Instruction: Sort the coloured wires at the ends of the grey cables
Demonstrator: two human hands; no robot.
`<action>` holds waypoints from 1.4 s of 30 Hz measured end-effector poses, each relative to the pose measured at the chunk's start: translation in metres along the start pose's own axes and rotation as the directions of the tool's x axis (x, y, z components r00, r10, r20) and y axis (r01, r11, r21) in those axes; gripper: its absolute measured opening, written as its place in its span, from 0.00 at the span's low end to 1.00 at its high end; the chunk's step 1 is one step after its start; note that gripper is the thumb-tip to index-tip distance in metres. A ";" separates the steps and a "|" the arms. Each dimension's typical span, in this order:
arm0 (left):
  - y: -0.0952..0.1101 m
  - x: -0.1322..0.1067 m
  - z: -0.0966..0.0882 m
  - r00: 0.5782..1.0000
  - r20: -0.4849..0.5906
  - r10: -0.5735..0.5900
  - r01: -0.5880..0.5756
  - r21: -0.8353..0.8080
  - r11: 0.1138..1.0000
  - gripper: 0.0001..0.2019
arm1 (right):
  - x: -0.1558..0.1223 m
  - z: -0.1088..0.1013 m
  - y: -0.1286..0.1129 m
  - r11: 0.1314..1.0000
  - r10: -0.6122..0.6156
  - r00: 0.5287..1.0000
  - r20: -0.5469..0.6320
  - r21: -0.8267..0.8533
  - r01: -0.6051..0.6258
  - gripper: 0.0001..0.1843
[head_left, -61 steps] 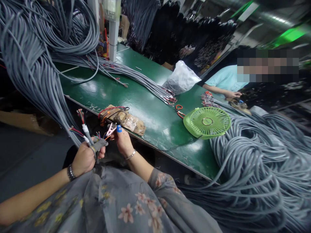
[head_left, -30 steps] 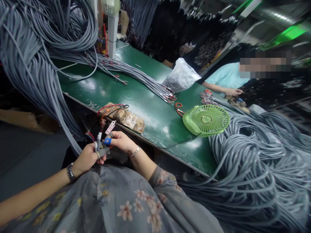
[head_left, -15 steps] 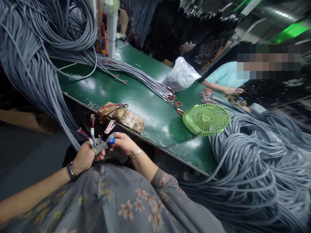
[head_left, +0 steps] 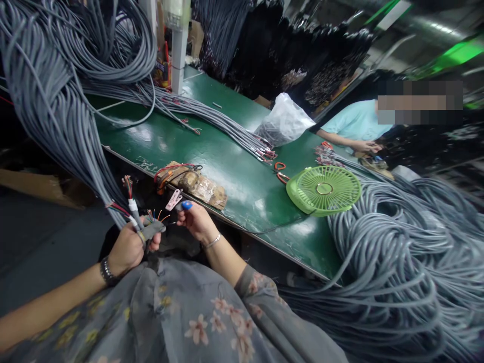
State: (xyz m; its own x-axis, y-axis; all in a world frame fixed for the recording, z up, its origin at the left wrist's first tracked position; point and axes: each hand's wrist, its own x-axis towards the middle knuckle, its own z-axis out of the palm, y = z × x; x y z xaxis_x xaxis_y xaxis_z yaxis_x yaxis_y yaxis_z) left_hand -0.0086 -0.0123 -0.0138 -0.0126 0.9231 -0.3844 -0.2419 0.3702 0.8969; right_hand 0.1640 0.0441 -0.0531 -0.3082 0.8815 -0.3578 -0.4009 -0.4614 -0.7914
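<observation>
My left hand (head_left: 128, 248) is closed round several grey cables (head_left: 133, 210) near their ends, where thin coloured wires fan out. White wrap circles some of these ends. Its thumb, in a grey finger cover (head_left: 153, 229), presses on a cable end with blue and orange wires (head_left: 161, 216). Just to the right, my right hand (head_left: 196, 222) has its fingers pinched together, with blue tape (head_left: 186, 204) on the thumb. A thin pale wire tip shows beside these fingers; what they hold is too small to make out. A pink clip (head_left: 174, 199) stands at the table edge above the hands.
On the green table (head_left: 249, 186) lie a taped wooden block (head_left: 200, 185), a green fan (head_left: 324, 189), a row of grey cables (head_left: 227, 126) and a clear plastic bag (head_left: 285, 121). Cable heaps (head_left: 393, 252) flank the table. A co-worker (head_left: 351, 123) sits across at the right.
My right hand has moved up and right, away from my left hand. Orange and blue wires now stand spread at the cable end. The left hand keeps its hold on the cables.
</observation>
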 end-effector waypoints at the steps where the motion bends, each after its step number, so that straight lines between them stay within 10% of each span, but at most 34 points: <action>1: 0.001 0.000 0.001 1.000 0.003 -0.005 0.005 -0.011 1.000 0.16 | 0.003 0.001 -0.002 0.999 0.026 1.000 -0.012 0.021 -0.025 0.23; 4: 0.006 0.001 0.004 1.000 0.020 -0.004 0.005 -0.030 1.000 0.15 | 0.009 0.007 -0.002 0.998 0.065 0.997 0.037 -0.002 -0.065 0.26; 10: 0.014 0.002 0.014 0.999 0.049 -0.019 0.021 -0.052 0.998 0.18 | 0.014 0.015 0.012 0.929 -0.328 0.933 -0.147 -0.227 0.291 0.28; 19: 0.009 0.008 0.015 0.999 0.030 -0.037 0.038 -0.038 0.999 0.22 | 0.023 0.026 0.008 0.988 -0.078 0.995 -0.062 0.131 0.086 0.27; 30: 0.001 0.003 0.007 1.000 0.026 0.006 -0.006 0.004 1.000 0.17 | 0.018 0.020 0.002 0.980 0.056 0.998 0.005 0.190 -0.056 0.28; 38: 0.008 0.000 0.012 0.990 -0.109 0.090 -0.099 -0.081 0.992 0.13 | 0.016 0.018 0.003 0.995 -0.055 0.998 0.000 0.087 0.055 0.23; 42: 0.012 0.002 0.018 0.986 -0.141 0.091 -0.101 -0.067 0.993 0.14 | 0.014 0.013 0.013 0.949 -0.297 0.946 -0.129 -0.151 0.277 0.26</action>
State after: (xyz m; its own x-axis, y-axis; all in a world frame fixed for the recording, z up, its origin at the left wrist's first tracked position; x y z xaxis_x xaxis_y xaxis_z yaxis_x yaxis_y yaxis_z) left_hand 0.0057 -0.0041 0.0002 -0.1711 0.9289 -0.3285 -0.3038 0.2674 0.9144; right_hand 0.1433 0.0489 -0.0615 -0.0614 0.9839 -0.1677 -0.3353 -0.1786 -0.9250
